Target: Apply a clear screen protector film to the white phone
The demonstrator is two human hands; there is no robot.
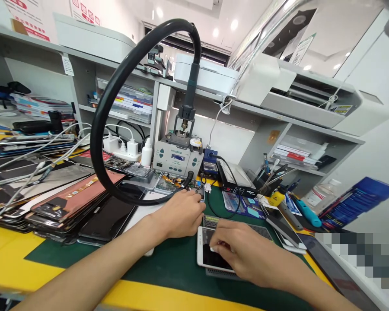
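A white-framed phone [210, 260] with a dark screen lies face up on a grey perforated pad [214, 273]. My right hand [243, 252] is over the phone, thumb and fingers pinched together. A tiny whitish bit shows at the fingertips, too small to name. My left hand [184, 214] is to the left and farther back, fingers curled and pressed together at the near edge of a tray of small parts [171, 182]. What those fingers hold, if anything, is hidden. Beneath my left forearm lies a white phone-like panel [141, 211], partly covered.
A thick black hose [99, 116] loops up from the grey hot-air station [176, 157]. Stacked phone screens [68, 203] fill the left side. At the right are a tool holder [266, 183], a teal-handled tool [306, 212] and more phones [283, 226]. The green mat [168, 274] covers the yellow bench.
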